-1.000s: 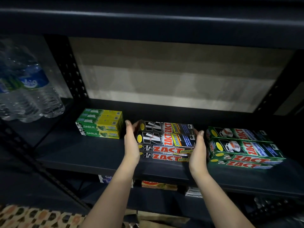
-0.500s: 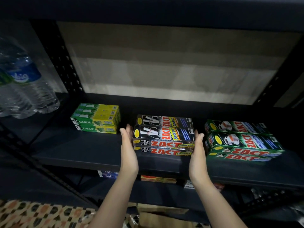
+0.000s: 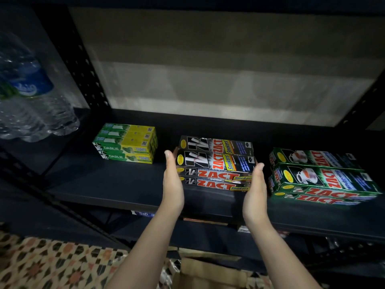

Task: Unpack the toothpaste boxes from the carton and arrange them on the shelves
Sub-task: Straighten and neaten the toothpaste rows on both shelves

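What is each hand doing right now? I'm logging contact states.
Left hand: open, flat against the left end of the black Zact Smokers boxes.
Right hand: open, flat against their right end.

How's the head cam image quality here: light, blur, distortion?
Head view: dim overall, only the back wall is lit; water bottles at left are smeared; green boxes blur toward the right edge; shelf posts splay outward from wide-angle distortion.

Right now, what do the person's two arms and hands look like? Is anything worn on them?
Both forearms are bare as far as the picture shows: no sleeve, glove, watch or bracelet appears. The left hand and the right hand carry no ring that I can see, though the light is dim. The fingers have short nails without visible polish.
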